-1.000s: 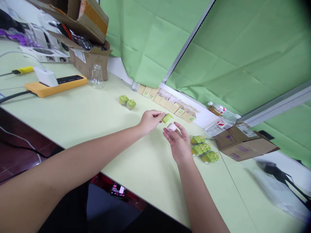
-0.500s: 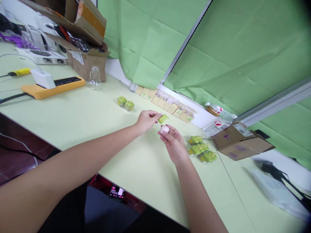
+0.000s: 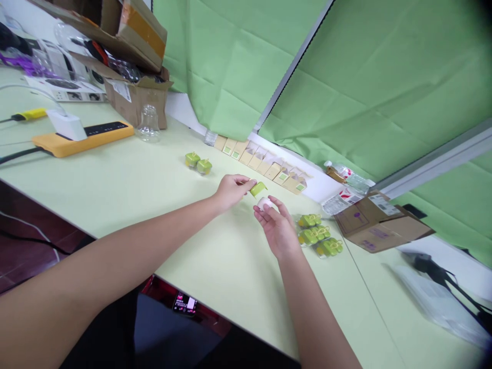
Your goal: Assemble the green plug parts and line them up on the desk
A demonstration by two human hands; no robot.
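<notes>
Evidently, each hand has its own small piece, the two kept close together above the pale table (image 3: 230, 266). The left hand (image 3: 234, 190), at nine o'clock, pinches a green piece (image 3: 258, 189) by its near end between thumb and fingers, probably so its underside stays uncovered. The right hand (image 3: 279, 230), at five o'clock, has thumb and fingers closed around a white piece (image 3: 264, 203), seemingly gripping its sides to leave the face toward the green piece bare. The white piece sits just below the green one; whether they touch, I cannot tell. At ten o'clock stands a pair of green-topped containers (image 3: 203, 166); at four, a cluster of similar containers (image 3: 312, 236) lies near the right hand, perhaps for easy reach. A row of small cardboard boxes (image 3: 265, 167) lines the wall from eleven to two, presumably out of the forearms' way. Farther toward ten are a clear jar (image 3: 149, 125) and an orange power strip (image 3: 119, 133).
</notes>
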